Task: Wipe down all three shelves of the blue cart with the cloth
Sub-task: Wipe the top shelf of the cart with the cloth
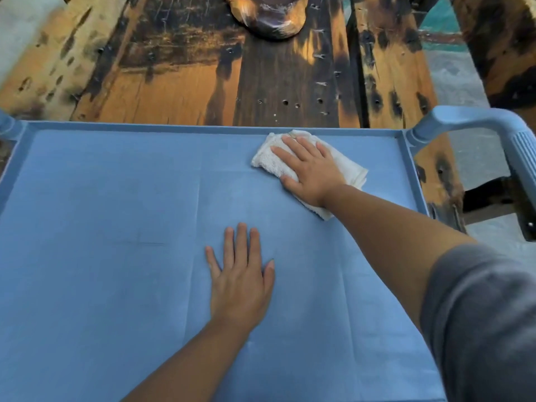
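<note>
**A:** What fills the view?

**B:** The top shelf (116, 213) of the blue cart (10, 127), a flat tray with a raised rim. Its handle (475, 120) stands at the right end, so I place everything from that handle. Beyond the far rim, left of the handle, lie scorched wooden planks (174, 68).

**A:** And the hands?

**B:** The right hand (310, 166) lies flat, fingers straight, pressing the cloth onto the shelf near the far rim, a little left of the handle. The left hand (240, 280) rests open, palm down on bare shelf, farther from the handle and nearer the person. It holds nothing.

**A:** The cloth itself?

**B:** A folded white cloth (269, 161), under the right palm, its edges showing on either side.

**A:** How far along?

**B:** Early, I judge. The wiping is on the top shelf, toward the handle's corner. I cannot tell how much of that shelf is covered. The two lower shelves are out of sight, and probably both remain.
</note>
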### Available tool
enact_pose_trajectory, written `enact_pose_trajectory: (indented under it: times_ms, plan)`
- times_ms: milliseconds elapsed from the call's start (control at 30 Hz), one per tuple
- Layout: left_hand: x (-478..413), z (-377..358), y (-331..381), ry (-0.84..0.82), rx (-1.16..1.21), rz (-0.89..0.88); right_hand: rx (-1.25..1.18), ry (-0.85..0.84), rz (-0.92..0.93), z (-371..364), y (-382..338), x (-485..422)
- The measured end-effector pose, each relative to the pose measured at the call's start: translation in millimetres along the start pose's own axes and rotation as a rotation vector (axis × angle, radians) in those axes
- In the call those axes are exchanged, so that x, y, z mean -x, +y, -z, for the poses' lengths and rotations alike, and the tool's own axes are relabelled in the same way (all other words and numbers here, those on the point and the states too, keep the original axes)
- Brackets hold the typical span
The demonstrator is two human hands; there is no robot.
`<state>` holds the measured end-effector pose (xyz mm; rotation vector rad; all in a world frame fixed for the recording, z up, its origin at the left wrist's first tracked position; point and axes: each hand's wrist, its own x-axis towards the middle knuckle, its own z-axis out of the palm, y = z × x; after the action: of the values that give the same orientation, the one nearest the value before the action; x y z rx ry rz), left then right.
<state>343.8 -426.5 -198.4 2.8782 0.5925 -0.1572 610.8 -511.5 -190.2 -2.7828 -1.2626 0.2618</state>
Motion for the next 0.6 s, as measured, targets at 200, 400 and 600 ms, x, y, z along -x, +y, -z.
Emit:
enact_pose_trajectory:
  times_ms: [200,400,600]
  plan:
    - [-7.3,-3.4,1.1,0.001,-0.002,0.006,-0.040,0.064,-0.135,-5.1,-5.0,0.3]
    - [15.9,-2.2,-18.9,-0.019,-0.003,-0.042,-0.048,0.091,-0.266,-17.7,-30.2,29.4]
    - [38.0,0.5,-38.2,-0.037,-0.033,-0.076,-0.118,0.106,-0.404,-28.7,-71.3,90.8]
